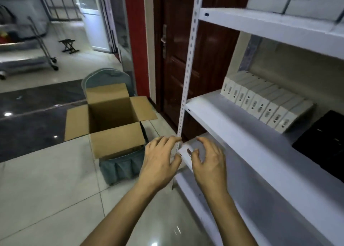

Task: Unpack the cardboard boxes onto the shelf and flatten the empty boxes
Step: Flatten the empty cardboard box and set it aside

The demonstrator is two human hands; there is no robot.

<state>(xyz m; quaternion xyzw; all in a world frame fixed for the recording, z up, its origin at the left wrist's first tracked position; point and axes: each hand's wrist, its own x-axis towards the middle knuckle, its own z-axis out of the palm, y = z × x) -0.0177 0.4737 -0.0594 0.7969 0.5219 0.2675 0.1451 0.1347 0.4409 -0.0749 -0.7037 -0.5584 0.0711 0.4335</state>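
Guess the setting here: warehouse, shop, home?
Probably a small shop's stockroom or back room. A white slotted-angle metal shelf holds a row of identical barcoded white product boxes, an opened cardboard box stands on the tiled floor, and a wheeled metal trolley is behind.

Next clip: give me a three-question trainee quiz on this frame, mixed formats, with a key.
1. True or false: the cardboard box has its flaps open.
2. Multiple choice: where does the row of white boxes stand? A) on the floor B) on the middle shelf C) inside the cardboard box
3. Fill in: the left hand and right hand are both at a small ____ box, by the shelf upright.

Key: 1 true. 2 B. 3 white; whether the fingers actually grip it is too blurred to tell.
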